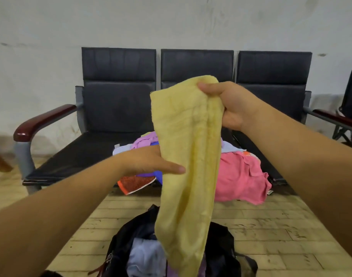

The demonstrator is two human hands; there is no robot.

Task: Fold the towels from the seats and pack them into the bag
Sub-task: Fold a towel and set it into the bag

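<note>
Grip of right hand [231, 104] pinched yellow towel [191, 156] at top; it hung over open bag [221, 246] on floor [271, 226]. Thumb of left hand [149, 160] lay on its edge, fingers hidden, grip unclear. A pink towel [239, 176] lay on seats [81, 156].

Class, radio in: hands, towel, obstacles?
Right hand grips yellow towel top. Left hand at its edge, grip unclear. Towel hangs over open bag. No obstruction.

Yellow towel [191, 156], soft matt terry cloth, pink towel [241, 176], thinner matt cloth, seats [119, 76], black padded leather-look upholstery, faint sheen, armrest [41, 120], glossy dark red-brown wood, frame [21, 154], grey painted metal, bag [221, 246], black smooth fabric, possibly nylon, floor [271, 226], rough matt brick
</note>
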